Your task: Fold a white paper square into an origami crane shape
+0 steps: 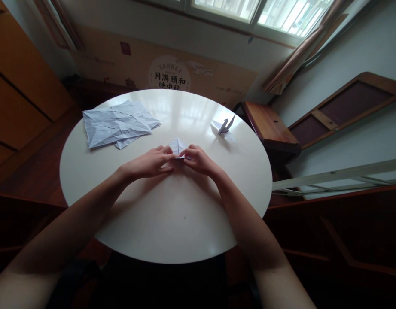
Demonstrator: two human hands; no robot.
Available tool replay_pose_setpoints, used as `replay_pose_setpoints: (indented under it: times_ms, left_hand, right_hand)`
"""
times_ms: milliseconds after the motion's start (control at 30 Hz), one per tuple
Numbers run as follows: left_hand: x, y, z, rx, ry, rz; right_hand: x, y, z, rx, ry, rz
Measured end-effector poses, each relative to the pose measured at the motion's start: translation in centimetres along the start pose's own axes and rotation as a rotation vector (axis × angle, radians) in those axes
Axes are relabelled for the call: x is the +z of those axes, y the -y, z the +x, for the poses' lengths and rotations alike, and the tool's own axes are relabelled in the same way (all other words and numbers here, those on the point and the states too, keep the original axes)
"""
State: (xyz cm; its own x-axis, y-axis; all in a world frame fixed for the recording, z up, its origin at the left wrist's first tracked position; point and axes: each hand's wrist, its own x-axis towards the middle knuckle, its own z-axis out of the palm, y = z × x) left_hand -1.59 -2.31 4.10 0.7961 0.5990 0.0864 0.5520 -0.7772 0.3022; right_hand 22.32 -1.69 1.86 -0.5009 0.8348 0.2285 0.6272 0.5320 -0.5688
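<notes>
A small folded piece of white paper (178, 147) lies near the middle of the round white table (166, 223). My left hand (149, 163) presses on its left side with the fingers closed together. From the other side, my right hand (199, 159) pinches its right edge. Most of the paper is hidden under my fingers; only a pointed top part shows.
A pile of creased white paper sheets (117, 124) lies at the table's far left. A finished paper crane (225, 126) stands at the far right. A wooden stool (269, 126) is beyond the right edge, and a cardboard box (166, 73) leans on the wall behind.
</notes>
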Motion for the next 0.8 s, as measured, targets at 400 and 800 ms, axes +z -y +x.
replay_pose_setpoints:
  times_ms: [400,800]
  left_hand:
    - [0.17,0.02,0.01,-0.005,-0.02,-0.008]
    - [0.4,0.17,-0.03,0.006,-0.035,-0.007]
  right_hand:
    - [-0.19,0.22,-0.1,-0.002,0.014,-0.01]
    - [-0.12,0.14,0.01,0.004,0.021,-0.022]
